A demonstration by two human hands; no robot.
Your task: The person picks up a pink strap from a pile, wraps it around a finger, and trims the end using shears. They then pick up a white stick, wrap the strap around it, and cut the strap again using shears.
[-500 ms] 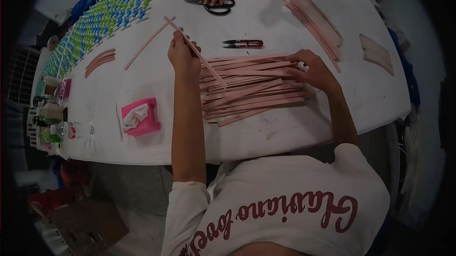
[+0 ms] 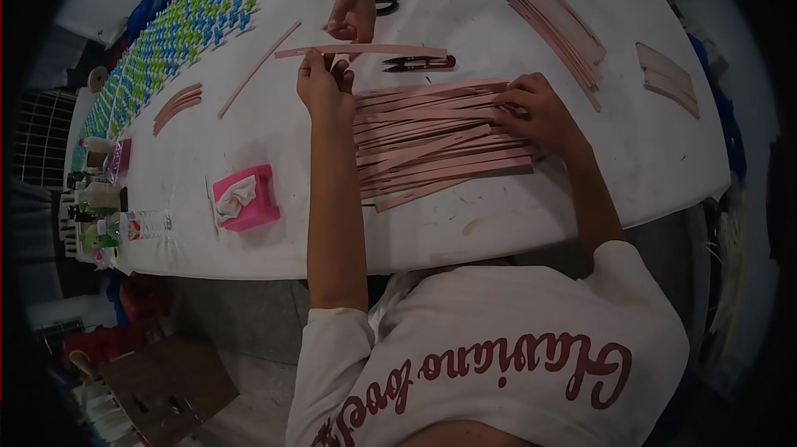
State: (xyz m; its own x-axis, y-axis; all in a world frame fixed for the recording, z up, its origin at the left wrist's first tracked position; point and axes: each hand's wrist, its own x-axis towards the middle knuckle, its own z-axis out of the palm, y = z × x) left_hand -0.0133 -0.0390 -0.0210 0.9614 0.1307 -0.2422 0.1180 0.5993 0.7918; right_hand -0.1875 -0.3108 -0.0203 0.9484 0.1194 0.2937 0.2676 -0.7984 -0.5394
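Observation:
My left hand (image 2: pixel 324 82) is closed on one long pink strip (image 2: pixel 390 50), raised crosswise above the table. Another person's hand (image 2: pixel 355 14) reaches down right behind that strip, fingers close to it. Below lies a loose pile of pink strips (image 2: pixel 440 127), stacked roughly side to side. At the pile's right end my right hand (image 2: pixel 535 111) has its fingers curled over the strip ends. Just past the pile, partly overlapped by the raised strip, rest red-handled thread snips (image 2: pixel 427 63).
Black scissors (image 2: pixel 388 0) lie by the other person's hands. A single strip (image 2: pixel 259 71) and a few short strips (image 2: pixel 177 107) are at left, above a pink tissue box (image 2: pixel 247 198). More strips (image 2: pixel 552 28) fan out at right. Green-blue woven work (image 2: pixel 178 48) covers the far left.
The held strip has turned from slanting to nearly level. The other person's hand has left the scissors and come toward the strip. My right hand stays at the pile's end.

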